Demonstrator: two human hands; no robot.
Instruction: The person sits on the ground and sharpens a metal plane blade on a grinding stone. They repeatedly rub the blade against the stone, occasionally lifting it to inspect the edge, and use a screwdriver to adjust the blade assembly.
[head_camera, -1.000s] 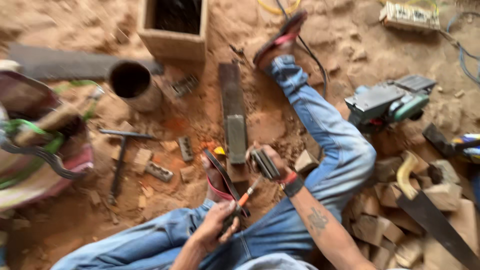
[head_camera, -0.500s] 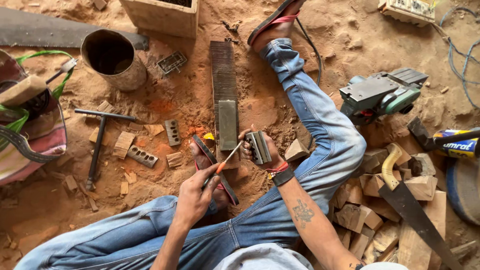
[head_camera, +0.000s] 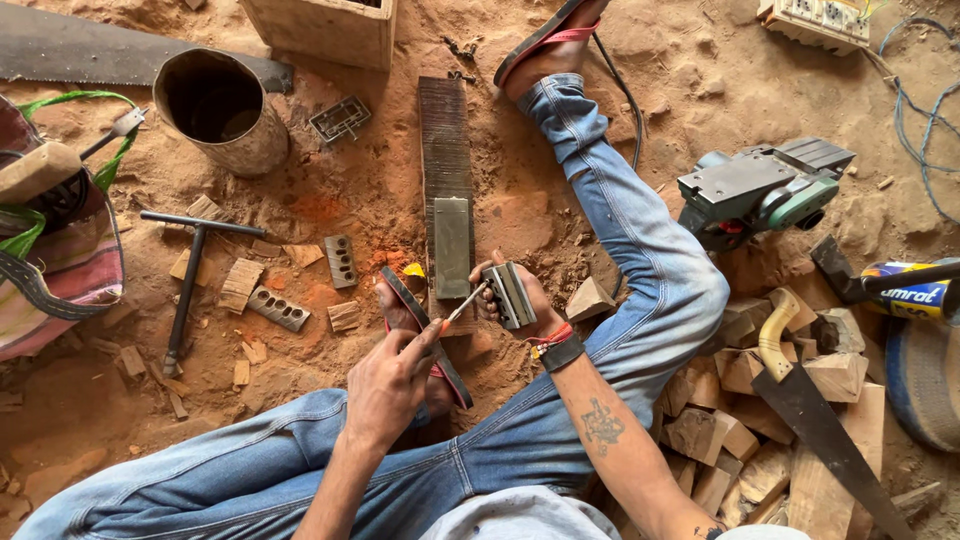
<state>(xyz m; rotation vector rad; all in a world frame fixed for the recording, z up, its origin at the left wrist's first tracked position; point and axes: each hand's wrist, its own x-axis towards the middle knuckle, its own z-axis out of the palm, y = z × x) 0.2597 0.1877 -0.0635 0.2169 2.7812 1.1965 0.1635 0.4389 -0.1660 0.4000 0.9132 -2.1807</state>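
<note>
Here, left to right. Striped cloth bag (head_camera: 55, 255) with green handles, at the floor's left edge. Dark metal can (head_camera: 222, 110), upright on sawdust. T-shaped iron tool (head_camera: 190, 280), lying flat among wood offcuts. Two small perforated metal blocks (head_camera: 310, 285) near it. Left hand (head_camera: 392, 380), grip clenched on a thin pointed tool (head_camera: 462, 300) whose tip reaches the block in the other hand. Ridged wooden board (head_camera: 445, 150) with a grey slab on it, just beyond the hands. Right hand (head_camera: 520, 300), grip grasping a small rectangular metal block (head_camera: 508, 295), above the lap. Electric planer (head_camera: 765, 190), right. Handsaw (head_camera: 810, 410) resting on piled wood blocks.
</note>
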